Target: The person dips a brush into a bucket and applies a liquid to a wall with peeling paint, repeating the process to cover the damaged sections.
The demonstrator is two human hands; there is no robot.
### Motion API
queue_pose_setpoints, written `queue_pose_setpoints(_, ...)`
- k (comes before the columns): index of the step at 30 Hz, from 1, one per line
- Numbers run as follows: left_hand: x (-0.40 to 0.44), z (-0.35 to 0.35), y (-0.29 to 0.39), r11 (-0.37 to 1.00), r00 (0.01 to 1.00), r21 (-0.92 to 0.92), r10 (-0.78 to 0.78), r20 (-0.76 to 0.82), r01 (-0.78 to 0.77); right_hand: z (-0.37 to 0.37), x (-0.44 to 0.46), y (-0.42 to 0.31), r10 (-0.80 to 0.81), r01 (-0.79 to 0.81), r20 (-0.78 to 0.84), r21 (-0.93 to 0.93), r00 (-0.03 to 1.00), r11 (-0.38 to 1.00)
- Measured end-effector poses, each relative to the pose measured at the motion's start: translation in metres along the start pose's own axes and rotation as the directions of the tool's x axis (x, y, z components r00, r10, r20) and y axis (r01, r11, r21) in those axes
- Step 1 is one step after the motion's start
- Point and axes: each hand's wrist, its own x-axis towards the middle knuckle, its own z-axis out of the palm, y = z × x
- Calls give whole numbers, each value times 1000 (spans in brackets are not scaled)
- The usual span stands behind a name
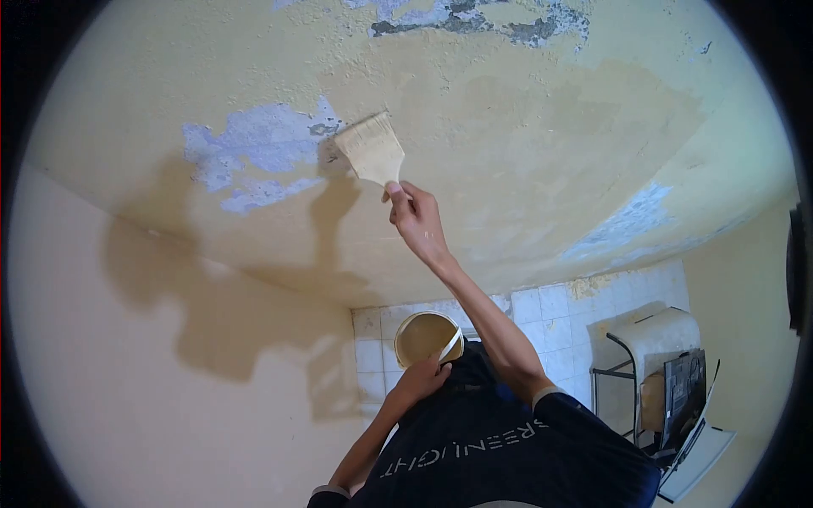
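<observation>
My right hand [417, 222] is raised and closed around the handle of a wide paintbrush [373, 151]. The brush is coated in cream paint, and its bristle edge lies against the wall [508, 161], just right of a bluish-white peeled patch [262, 144]. Low in front of my body, my left hand [422, 378] is closed on the white handle of a paint bucket [421, 341]. Inside the round bucket is beige paint; its rim faces up toward me. Part of the bucket's side is hidden by my hand and dark shirt.
More peeled patches show at the wall's top [483, 21] and lower right [627, 224]. A plain side wall [152, 339] stands on my left. On the tiled floor [542, 309], to the right, is a table [669, 330] with a dark flat panel [682, 394] nearby.
</observation>
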Motion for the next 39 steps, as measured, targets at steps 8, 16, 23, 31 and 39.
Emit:
queue_pose_setpoints(8, -6, 14, 10, 994, 992, -84, -78, -102, 69, 9, 24, 19, 34, -46, 87, 138, 996, 989)
queue_pose_setpoints(16, -2, 34, 20, 995, 988, -79, -69, -142, 58, -8, -2, 1, 178, -210, 173, 187, 969, 960)
queue_pose_setpoints(23, -3, 56, 28, 999, 989, -13, -37, -144, 35, -16, 12, -7, 239, -417, 392, 472, 888, 776)
queue_pose_setpoints(31, -2, 67, 31, 999, 984, -18, -52, -168, 50, -21, 13, -16, 166, -325, 356, 451, 919, 831)
queue_pose_setpoints(39, -5, 72, 38, 996, 975, -51, -85, -205, 76, -23, 21, -20, 138, -352, 412, 507, 901, 786)
